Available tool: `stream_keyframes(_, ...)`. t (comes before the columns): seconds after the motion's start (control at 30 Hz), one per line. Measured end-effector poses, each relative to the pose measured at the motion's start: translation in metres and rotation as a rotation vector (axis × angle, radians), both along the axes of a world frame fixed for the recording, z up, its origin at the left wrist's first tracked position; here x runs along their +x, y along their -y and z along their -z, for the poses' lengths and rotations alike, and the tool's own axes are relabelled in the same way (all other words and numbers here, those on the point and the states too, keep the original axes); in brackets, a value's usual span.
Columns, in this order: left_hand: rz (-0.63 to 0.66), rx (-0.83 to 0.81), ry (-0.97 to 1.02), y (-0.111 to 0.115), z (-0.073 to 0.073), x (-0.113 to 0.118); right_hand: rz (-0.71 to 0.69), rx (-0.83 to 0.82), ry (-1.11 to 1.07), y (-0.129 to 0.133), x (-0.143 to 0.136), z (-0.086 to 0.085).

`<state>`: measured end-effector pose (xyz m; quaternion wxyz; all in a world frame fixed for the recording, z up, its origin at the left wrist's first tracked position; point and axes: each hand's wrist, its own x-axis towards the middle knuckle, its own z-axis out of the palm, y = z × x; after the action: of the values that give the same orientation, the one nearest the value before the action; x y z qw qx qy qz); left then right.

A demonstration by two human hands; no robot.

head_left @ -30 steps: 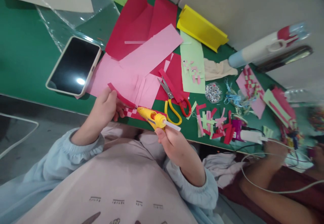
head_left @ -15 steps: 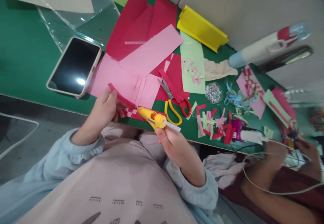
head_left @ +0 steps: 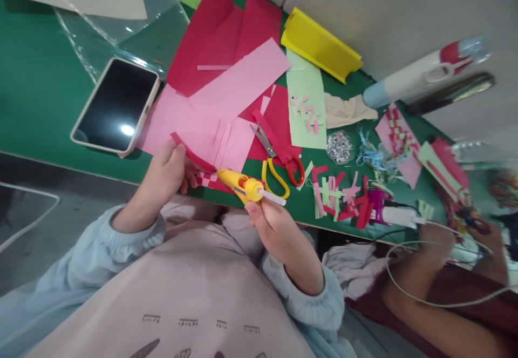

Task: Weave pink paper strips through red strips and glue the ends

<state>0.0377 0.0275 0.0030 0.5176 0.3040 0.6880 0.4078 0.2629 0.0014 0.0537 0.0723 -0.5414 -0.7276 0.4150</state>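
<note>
My right hand [head_left: 270, 223] is wrapped round a yellow glue gun [head_left: 240, 184], with a whitish glue stick [head_left: 273, 197] jutting from its back end. The gun's nozzle points left, close to a red paper strip [head_left: 194, 156]; I cannot tell whether they touch. My left hand [head_left: 168, 169] pinches that strip near its left end. Below the strip, at the table's front edge, lies a red and pink checkered woven paper [head_left: 208, 180], partly hidden by the gun and my left hand. Scissors [head_left: 272, 150] with yellow and red handles rest just beyond the gun.
A phone [head_left: 117, 107] lies on the left of the green table [head_left: 32, 93]. Pink paper [head_left: 238, 82] and red sheets spread behind my hands. Paper scraps [head_left: 338, 196], a tub of googly eyes [head_left: 339, 147] and a cable lie rightward. A co-worker's hands [head_left: 483, 239] are at far right.
The view has shifted very slightly, moving everything a little left. Both hands keep their holds on the glue gun and the strip, with almost no other movement.
</note>
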Motion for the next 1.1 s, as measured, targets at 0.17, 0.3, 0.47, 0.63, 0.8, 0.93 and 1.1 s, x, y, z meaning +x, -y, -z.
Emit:
stream_keyframes(0.17, -0.006, -0.024, 0.0, 0.001, -0.004, 0.001, -0.004, 0.018, 0.003, 0.001, 0.001, 0.001)
stream_keyframes(0.3, -0.029, -0.038, 0.009, 0.0, -0.007, 0.003, 0.006, 0.043, -0.012, 0.001, 0.0, 0.004)
stream_keyframes(0.47, -0.068, -0.065, 0.069, -0.004, -0.008, 0.005, 0.013, 0.047, -0.015, 0.003, 0.002, 0.005)
stream_keyframes(0.63, -0.082, -0.129, 0.11, -0.007, -0.013, 0.006, -0.015, 0.029, -0.038, 0.004, 0.002, 0.005)
stream_keyframes(0.8, -0.119, -0.11, 0.122, -0.005, -0.008, 0.003, 0.005, 0.023, -0.056, 0.003, 0.003, 0.006)
stream_keyframes(0.93, -0.1, -0.141, 0.135, -0.006, -0.005, 0.002, -0.013, -0.009, -0.058, 0.005, 0.007, 0.009)
stream_keyframes(1.1, -0.111, -0.186, 0.138, -0.008, -0.011, 0.003, -0.021, -0.077, -0.098, 0.007, 0.008, 0.009)
